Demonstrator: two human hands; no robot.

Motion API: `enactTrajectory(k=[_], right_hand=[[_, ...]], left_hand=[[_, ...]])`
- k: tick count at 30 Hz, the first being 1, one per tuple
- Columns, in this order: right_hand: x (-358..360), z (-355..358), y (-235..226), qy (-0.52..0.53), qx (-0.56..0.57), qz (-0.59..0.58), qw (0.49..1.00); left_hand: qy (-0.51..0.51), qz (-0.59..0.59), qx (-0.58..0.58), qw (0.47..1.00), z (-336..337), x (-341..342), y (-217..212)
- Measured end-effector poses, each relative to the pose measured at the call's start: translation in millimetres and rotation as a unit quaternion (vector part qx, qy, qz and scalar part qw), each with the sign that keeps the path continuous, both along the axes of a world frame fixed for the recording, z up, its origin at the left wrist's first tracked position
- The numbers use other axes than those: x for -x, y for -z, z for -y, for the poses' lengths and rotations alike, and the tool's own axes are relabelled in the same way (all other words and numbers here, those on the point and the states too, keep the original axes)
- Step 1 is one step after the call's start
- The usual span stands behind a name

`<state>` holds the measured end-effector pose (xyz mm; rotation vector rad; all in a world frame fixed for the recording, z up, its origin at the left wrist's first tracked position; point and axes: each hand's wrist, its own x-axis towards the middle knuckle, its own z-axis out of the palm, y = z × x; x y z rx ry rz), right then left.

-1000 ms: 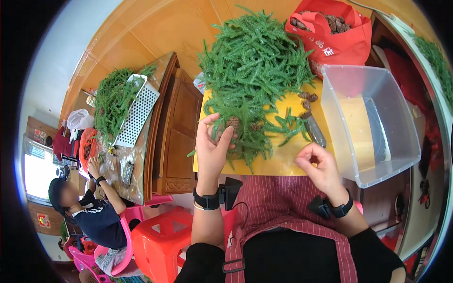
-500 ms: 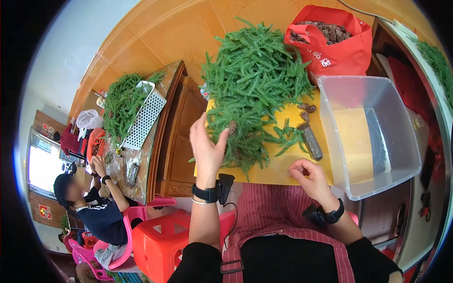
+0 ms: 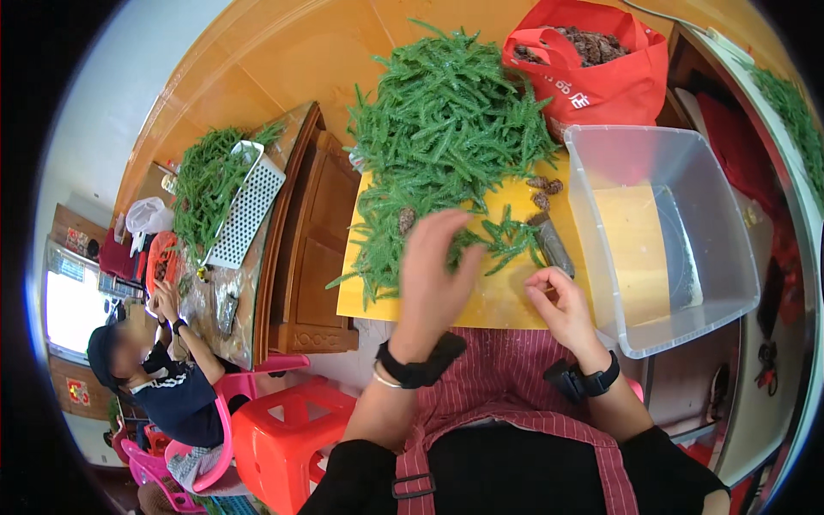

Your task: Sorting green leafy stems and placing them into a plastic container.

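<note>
Green sprigs (image 3: 446,129), feathery and needle-leaved, lie heaped on a yellow board (image 3: 506,296); they look light, springy and easy to crush, best pinched by the stems. Seen from the head camera, the left hand (image 3: 433,270) hovers with fingers spread over the heap's near edge, holding nothing. The right hand (image 3: 558,305) curls loosely just beside stray sprigs; whether it pinches anything cannot be told.

Single head-worn fisheye view, steeply downward, close over yellow table (image 3: 506,296)
</note>
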<state>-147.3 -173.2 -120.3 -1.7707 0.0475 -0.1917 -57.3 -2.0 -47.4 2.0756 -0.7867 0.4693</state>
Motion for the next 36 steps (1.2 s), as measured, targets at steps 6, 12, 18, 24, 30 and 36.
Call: enactTrajectory(k=[6, 12, 18, 24, 30, 36], right_hand=[[-3.3, -2.5, 9.2, 0.030, -0.050, 0.009, 0.998], [-3.3, 0.0, 9.9, 0.049, -0.184, 0.009, 0.982], [-2.0, 4.5, 11.6, 0.062, -0.181, 0.014, 0.981], [-0.6, 3.8, 1.9, 0.082, -0.195, 0.034, 0.977], [5.7, -2.3, 0.6, -0.004, -0.289, 0.000, 0.957], [6.0, 1.6, -0.2, -0.022, -0.246, -0.001, 0.969]], left_hand=[[0.057, -0.033, -0.139, 0.988, 48.8, -2.7, 45.0], [0.008, -0.054, -0.240, 0.969, 62.6, -15.6, 59.1], [-0.003, -0.188, -0.117, 0.975, 53.4, -6.5, 43.2], [0.200, -0.477, 0.298, 0.802, 25.3, 12.3, 15.3], [0.257, -0.587, 0.455, 0.618, 12.7, 30.6, 31.7], [0.225, -0.615, 0.413, 0.633, 8.3, 32.0, 32.3]])
